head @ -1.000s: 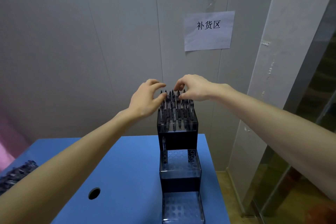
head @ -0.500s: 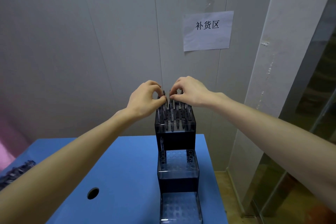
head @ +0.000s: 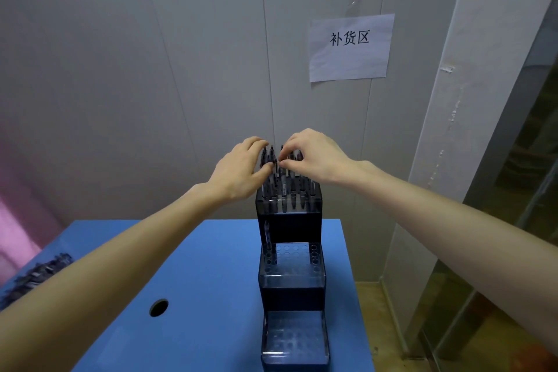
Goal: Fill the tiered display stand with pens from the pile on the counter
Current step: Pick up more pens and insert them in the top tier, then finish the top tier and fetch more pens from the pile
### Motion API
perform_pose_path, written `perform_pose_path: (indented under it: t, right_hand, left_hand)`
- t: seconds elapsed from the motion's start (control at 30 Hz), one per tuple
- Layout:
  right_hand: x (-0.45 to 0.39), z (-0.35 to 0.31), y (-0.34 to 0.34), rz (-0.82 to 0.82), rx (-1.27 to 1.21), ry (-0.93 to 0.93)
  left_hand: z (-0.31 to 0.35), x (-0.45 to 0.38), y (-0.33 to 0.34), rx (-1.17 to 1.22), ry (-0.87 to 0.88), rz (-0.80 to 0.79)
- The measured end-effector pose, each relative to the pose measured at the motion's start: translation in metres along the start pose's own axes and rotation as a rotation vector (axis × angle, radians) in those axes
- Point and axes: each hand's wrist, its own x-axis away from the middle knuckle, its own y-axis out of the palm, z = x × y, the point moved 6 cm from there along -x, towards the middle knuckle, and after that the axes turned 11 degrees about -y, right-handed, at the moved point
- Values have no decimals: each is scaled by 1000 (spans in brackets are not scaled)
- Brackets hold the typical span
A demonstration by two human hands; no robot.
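Pens stand upright and packed together in the top tier of a dark, see-through tiered display stand, which sits on a blue table against a pale panelled wall. Above that top tier, a person's left hand and right hand meet over the pen tops. The left fingers curl around a few pens at the stand's left rear corner, thumb pressed to them; the right thumb and forefinger pinch the top of a pen just beside the left thumb. One lone pen stands in the middle tier's left rear corner; the lowest tier shows only its holes. Left of the stand, at the table's edge, lies a pile of pens. A round hole pierces the table nearer the camera. Right of the stand and higher on the wall hangs a paper sign with printed characters.
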Motion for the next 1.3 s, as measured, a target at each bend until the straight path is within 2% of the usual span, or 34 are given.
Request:
perform_pose_path:
  t: [0.13, 0.23, 0.47, 0.63, 0.7, 0.87, 1.07, 1.3]
  right_hand:
    - [2, 3, -1, 53, -34, 65]
    - [3, 3, 0, 60, -34, 100]
    - [28, -9, 19, -76, 142, -1]
    - [43, -34, 23, -59, 306, -76]
    - [46, -56, 29, -31, 322, -159]
    - [45, -117, 68, -113, 269, -251]
    - [37, -204, 143, -289, 195, -223]
    - [5, -346, 226, -470, 163, -149]
  left_hand:
    - [3, 9, 16, -83, -66, -134]
    - [3, 14, 19, -78, -117, -142]
    - [-9, 36, 24, -285, -232, -104]
    - [-44, 79, 33, -505, -309, -214]
    - [-62, 100, 31, -560, -349, -257]
    - [-114, 169, 9, -625, -475, -351]
    - [-212, 277, -43, -664, -608, -412]
    - [-340, 421, -114, -702, -727, -444]
